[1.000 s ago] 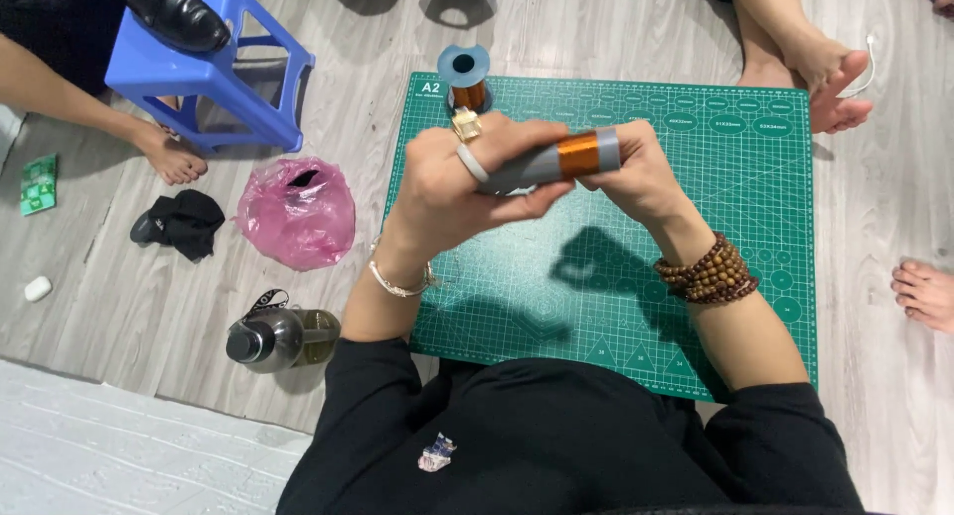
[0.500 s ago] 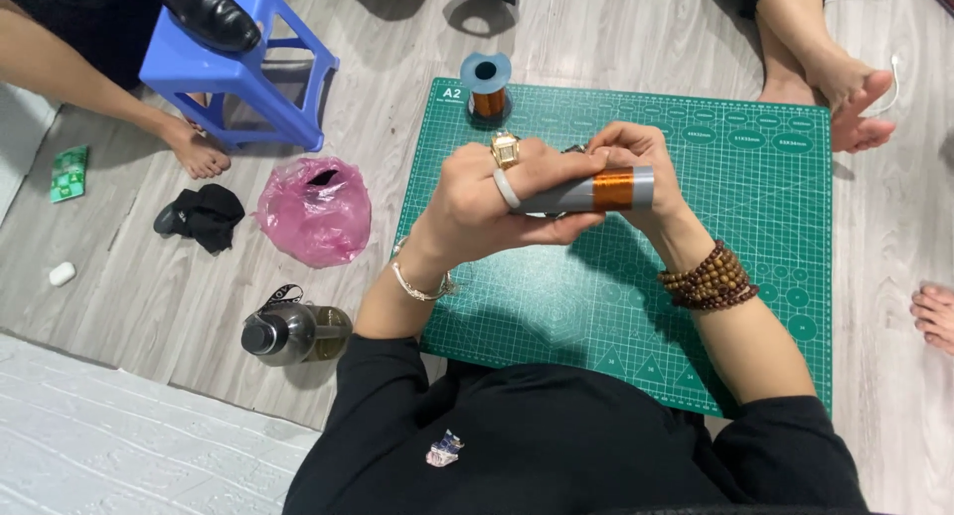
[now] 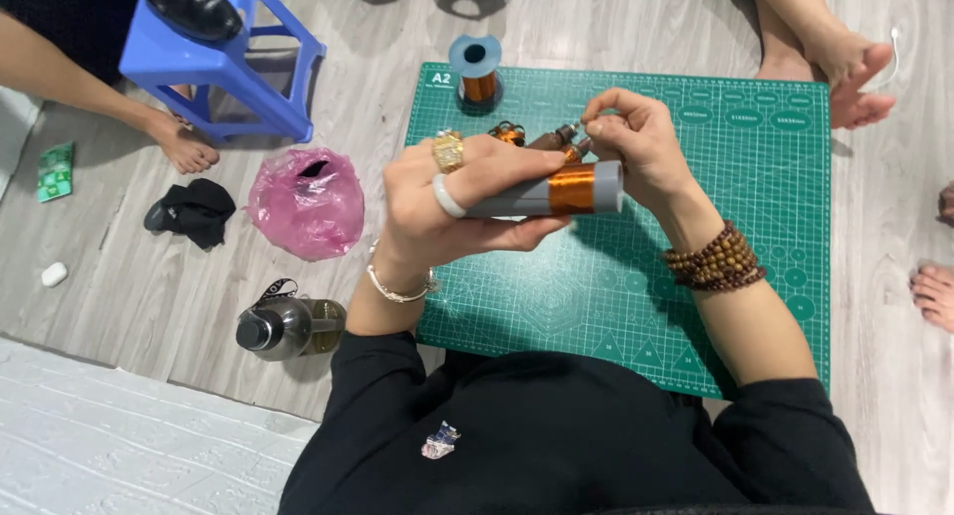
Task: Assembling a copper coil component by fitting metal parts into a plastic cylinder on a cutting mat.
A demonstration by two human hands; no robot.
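Note:
My left hand (image 3: 447,202) grips a grey tube (image 3: 537,194) that carries a band of copper wire winding near its right end. The tube lies level above the green cutting mat (image 3: 755,197). My right hand (image 3: 636,142) is at the tube's right end, its fingertips pinched just above the winding, on what looks like thin wire too fine to make out. A small dark and copper part (image 3: 555,137) shows between the two hands. A blue spool of copper wire (image 3: 475,73) stands upright at the mat's far left corner.
A blue plastic stool (image 3: 224,68) with a black shoe on it stands far left. On the wood floor lie a pink plastic bag (image 3: 306,202), a black cloth (image 3: 194,212) and a dark bottle (image 3: 288,326). Other people's bare feet (image 3: 845,68) rest around the mat.
The grey tube has turned from tilted to level in my left hand. My right hand's fingers have lifted off the tube's end to pinch just above the winding.

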